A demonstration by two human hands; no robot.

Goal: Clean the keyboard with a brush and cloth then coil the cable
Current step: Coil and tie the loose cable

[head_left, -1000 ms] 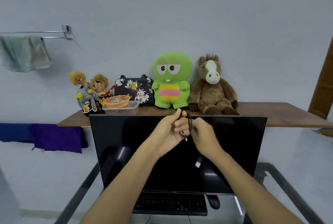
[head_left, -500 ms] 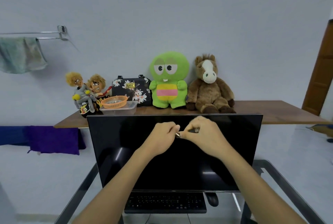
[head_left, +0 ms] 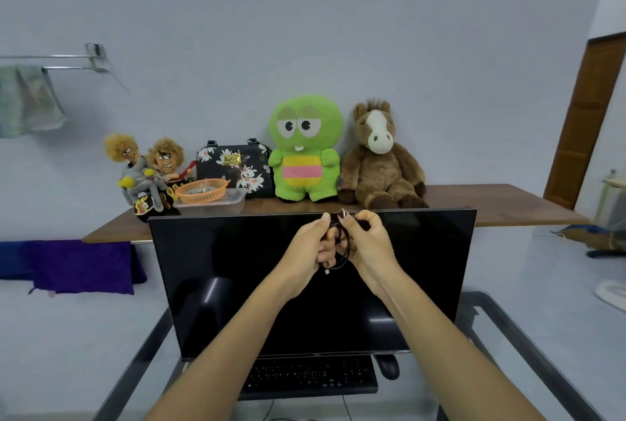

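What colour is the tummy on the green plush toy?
The green plush toy has yellow and pink stripes on its tummy, seen clearly in the head view.

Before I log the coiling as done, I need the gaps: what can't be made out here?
- Head view: cable loop count, hidden by the left hand and right hand.
- Keyboard cleanliness: too small, far edge behind the monitor.
- Brush and cleaning cloth: not seen.
- Orange basket contents: too small.

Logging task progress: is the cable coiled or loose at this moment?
Coiled. The black cable forms a small loop held between the left hand and right hand, its plug end dangling below.
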